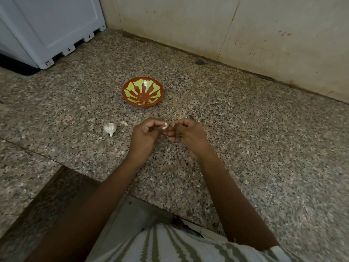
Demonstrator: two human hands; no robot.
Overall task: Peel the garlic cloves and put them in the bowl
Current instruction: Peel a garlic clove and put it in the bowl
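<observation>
A pale garlic clove (164, 126) sits between the fingertips of both hands, above the granite counter. My left hand (144, 134) pinches it from the left with curled fingers. My right hand (186, 133) meets it from the right, fingers curled around the clove's other end. A garlic bulb (110, 128) lies on the counter to the left of my hands, with a small loose piece of garlic (126, 123) just beside it. The red bowl with green petal pattern (143, 94) stands behind my hands and holds nothing that I can see.
The speckled granite counter (245, 138) runs to a stained tiled wall (245, 35) at the back. A white appliance (51, 29) stands at the back left. The counter's front edge steps down at the lower left, near my striped clothing (170, 246).
</observation>
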